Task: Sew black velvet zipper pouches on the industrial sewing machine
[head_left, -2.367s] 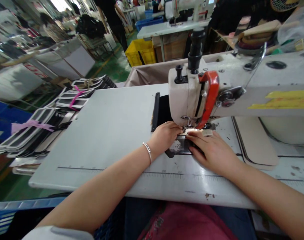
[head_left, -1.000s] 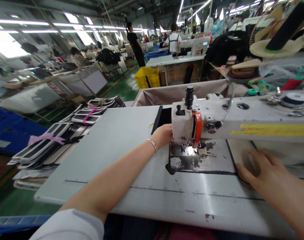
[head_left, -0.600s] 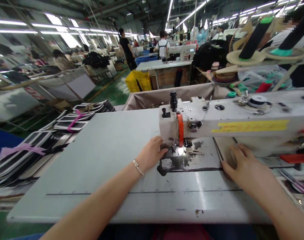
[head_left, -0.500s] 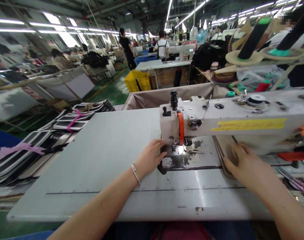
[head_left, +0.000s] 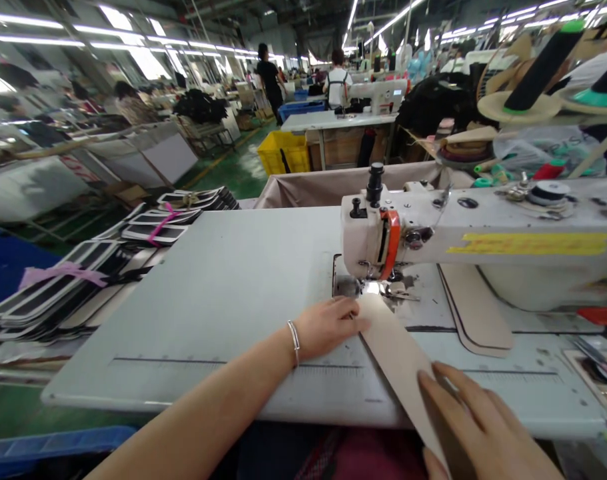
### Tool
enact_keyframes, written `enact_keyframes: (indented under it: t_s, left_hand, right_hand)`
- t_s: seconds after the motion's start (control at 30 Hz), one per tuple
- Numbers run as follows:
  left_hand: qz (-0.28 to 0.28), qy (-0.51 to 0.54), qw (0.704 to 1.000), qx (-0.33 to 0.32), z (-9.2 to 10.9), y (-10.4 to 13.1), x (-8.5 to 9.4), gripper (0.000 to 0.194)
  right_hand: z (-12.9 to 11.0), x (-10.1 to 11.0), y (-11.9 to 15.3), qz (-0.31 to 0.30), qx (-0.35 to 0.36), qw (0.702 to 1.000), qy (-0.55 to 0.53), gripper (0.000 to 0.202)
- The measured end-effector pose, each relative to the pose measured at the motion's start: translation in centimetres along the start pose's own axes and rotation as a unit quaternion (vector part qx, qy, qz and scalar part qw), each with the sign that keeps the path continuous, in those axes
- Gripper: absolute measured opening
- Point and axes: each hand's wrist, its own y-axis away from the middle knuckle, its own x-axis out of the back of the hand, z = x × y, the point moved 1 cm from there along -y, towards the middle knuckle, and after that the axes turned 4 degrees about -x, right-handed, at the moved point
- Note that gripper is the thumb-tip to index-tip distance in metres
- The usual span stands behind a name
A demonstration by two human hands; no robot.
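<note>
Holding a long, narrow, flat beige panel [head_left: 393,343] slantwise over the smooth pale-grey tabletop [head_left: 223,293], I lose its near end past the bottom of my view, which also cuts off part of my right grip [head_left: 488,427]. That grip has its fingers along the panel's right edge and the thumb, only partly visible, at the left. My left grip [head_left: 328,327] is pinched narrow on the far left edge, hiding the corner. Glare blurs the spot where the panel meets the white metal sewing machine [head_left: 448,213]; I cannot tell whether it reaches underneath.

A curved orange-red bar [head_left: 390,243] hangs on the machine's head, and ragged yellow tape [head_left: 528,245] runs along its arm. Under the arm, which partly covers them, lie stacked beige panels with rounded corners and dark edges [head_left: 476,307]. Off left are black panels with pale borders [head_left: 88,257], bundled in pink ribbon [head_left: 66,270].

My panel looks matte and plain, shaded beside my right fingers, and extends past the tabletop's front edge.
</note>
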Motion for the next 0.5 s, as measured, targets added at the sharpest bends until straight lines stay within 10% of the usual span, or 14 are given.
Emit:
enact_keyframes:
  t_s: [0.13, 0.5]
  left_hand:
    - [-0.006, 0.015, 1.0, -0.011, -0.4, 0.2, 0.4, 0.023]
    - [0.009, 0.014, 0.998, 0.059, -1.9, 0.9, 0.1, 0.025]
  right_hand:
    - [-1.0, -3.4, -3.9, -0.064, 0.065, 0.993, -0.07, 0.044]
    - [3.4, -7.0, -10.1, -0.109, 0.104, 0.971, -0.183, 0.062]
